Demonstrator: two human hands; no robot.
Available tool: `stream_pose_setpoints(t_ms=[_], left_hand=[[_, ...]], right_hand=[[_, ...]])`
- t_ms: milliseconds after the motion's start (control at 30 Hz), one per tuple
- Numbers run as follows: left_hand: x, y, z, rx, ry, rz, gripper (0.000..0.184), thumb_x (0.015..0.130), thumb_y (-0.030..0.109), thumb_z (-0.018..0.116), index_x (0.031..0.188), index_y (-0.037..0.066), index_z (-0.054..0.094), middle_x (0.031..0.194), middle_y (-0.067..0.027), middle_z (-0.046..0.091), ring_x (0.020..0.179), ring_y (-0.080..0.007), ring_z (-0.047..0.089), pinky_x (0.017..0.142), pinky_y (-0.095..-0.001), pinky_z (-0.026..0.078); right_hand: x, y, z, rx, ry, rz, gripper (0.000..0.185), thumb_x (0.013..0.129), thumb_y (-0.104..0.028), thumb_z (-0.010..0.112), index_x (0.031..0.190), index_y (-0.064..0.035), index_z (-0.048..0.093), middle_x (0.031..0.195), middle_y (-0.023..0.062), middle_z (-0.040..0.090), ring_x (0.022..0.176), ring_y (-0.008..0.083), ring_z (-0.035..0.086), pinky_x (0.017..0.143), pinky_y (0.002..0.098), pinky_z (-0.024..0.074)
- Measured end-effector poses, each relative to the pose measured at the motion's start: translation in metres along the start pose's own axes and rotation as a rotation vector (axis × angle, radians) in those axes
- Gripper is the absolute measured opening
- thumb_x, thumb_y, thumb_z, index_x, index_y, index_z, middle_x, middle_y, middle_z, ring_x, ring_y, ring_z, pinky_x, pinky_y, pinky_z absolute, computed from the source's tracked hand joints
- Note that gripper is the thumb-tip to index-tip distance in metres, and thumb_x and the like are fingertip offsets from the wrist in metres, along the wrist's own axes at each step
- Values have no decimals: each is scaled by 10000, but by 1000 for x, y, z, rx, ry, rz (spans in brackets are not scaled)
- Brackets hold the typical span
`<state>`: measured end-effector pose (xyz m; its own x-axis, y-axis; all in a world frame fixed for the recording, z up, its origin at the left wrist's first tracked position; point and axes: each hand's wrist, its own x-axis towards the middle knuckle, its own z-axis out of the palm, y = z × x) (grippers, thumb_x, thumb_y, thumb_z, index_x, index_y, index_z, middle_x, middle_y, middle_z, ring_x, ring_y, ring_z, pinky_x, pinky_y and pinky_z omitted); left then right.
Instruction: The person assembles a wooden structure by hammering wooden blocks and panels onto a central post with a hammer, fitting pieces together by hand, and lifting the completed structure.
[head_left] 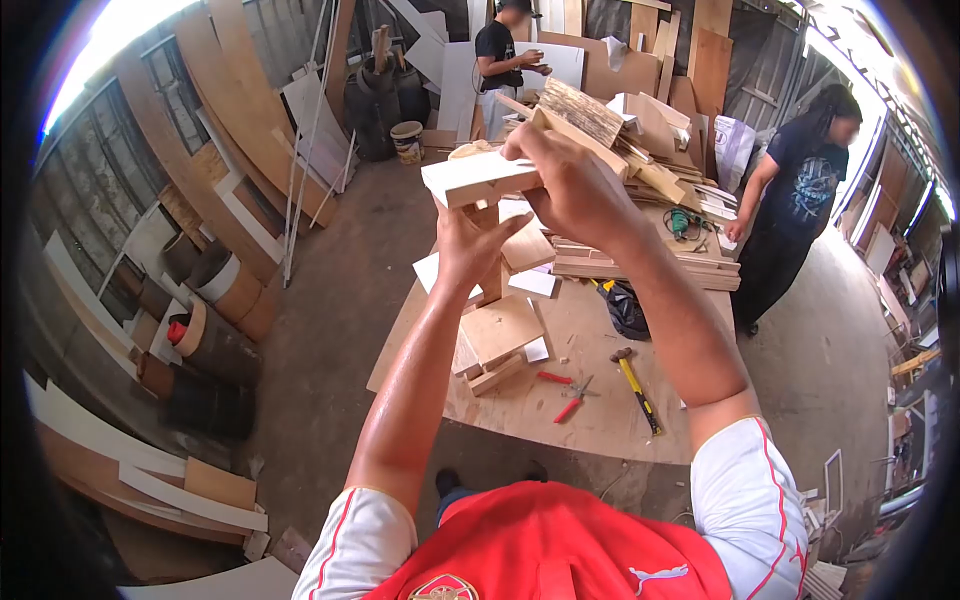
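Raised above the workbench is a pale wooden piece (478, 180), flat and box-like, with a white upper face. My right hand (580, 190) is closed over its right end, fingers on the top edge. From below, my left hand (468, 245) grips it near the left end, thumb pointing right; its fingertips are hidden behind the wood. Under my hands, several wooden blocks and small boards lie on the workbench (590, 440), among them a square wooden board (502, 330). Red-handled pliers (570, 393) and a hammer (637, 390) with a yellow-and-black handle lie nearer to me.
A black bag (623, 308) and stacked wood strips (640, 265) sit on the bench's right side, with a green power tool (685, 224) beyond. Offcuts (590, 120) are heaped at the back. One person (800, 190) stands at the right, another (497, 60) behind the heap.
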<state>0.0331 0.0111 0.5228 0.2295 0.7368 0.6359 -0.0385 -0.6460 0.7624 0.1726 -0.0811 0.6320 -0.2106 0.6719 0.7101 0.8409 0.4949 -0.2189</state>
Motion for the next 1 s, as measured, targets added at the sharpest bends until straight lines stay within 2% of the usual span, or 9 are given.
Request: stream_pose_setpoints(t_ms=[33,133,167,300,400,567,800,900,1000], left_hand=[[2,-3,3,-67,54,33,893,729,167,952,1394,3,380,1295,-167,616,1215,-250,622,1033,-389,516],[12,-13,5,-22,140,-40,836,742,200,952,1355,18,414,1220,-153,661,1116,-217,666,958,-358,550],[15,-16,4,-69,91,-43,726,759,216,945,1286,23,484,1172,-134,685,1060,-175,676,910,-332,563],[28,-34,-2,-253,-96,42,599,789,187,923,1230,7,560,1125,-91,707,1015,-137,672,891,-322,568],[34,-42,-7,-308,-170,8,611,794,152,914,1268,9,556,1126,-71,709,1006,-130,670,887,-314,567],[42,-39,-19,-378,-358,-74,568,809,55,878,1276,19,558,1124,-48,696,1032,-121,655,888,-303,557],[41,-29,-18,-635,-405,-35,493,847,12,822,1255,37,546,1079,-17,679,982,-106,638,892,-297,541],[40,-29,-16,-598,-359,-7,383,858,16,809,1172,36,592,1022,-3,676,931,-92,629,838,-292,538],[44,-40,-16,-606,-445,26,262,864,27,803,1065,29,636,956,5,670,876,-81,620,773,-286,526]], right_hand=[[0,3,1,29,49,-10,235,826,0,711,1017,-56,586,1003,163,724,939,390,694,779,453,544],[0,-1,-6,180,107,14,231,827,-16,720,1022,-56,603,916,145,731,849,377,708,750,412,552],[1,3,-4,219,145,25,227,827,-19,744,1026,-42,638,862,124,741,800,313,734,727,370,561],[-5,-4,-7,261,228,27,262,823,-3,774,1074,-43,714,933,111,768,865,204,752,748,331,577],[-8,-16,-4,218,276,-30,309,803,-1,781,1103,-53,728,976,130,769,888,224,756,770,333,583],[-4,-31,5,33,286,-66,347,774,-84,799,1117,-95,749,1043,129,757,968,339,721,856,403,579],[5,-40,20,-143,328,-111,360,756,-61,808,1108,-118,762,997,111,752,926,305,715,810,396,575],[8,-45,22,-173,308,-112,426,701,-6,840,1108,-105,767,970,109,750,872,293,702,785,379,566],[9,-47,25,-231,279,-157,442,675,-8,843,1099,-110,771,949,83,742,846,279,676,762,381,554]])
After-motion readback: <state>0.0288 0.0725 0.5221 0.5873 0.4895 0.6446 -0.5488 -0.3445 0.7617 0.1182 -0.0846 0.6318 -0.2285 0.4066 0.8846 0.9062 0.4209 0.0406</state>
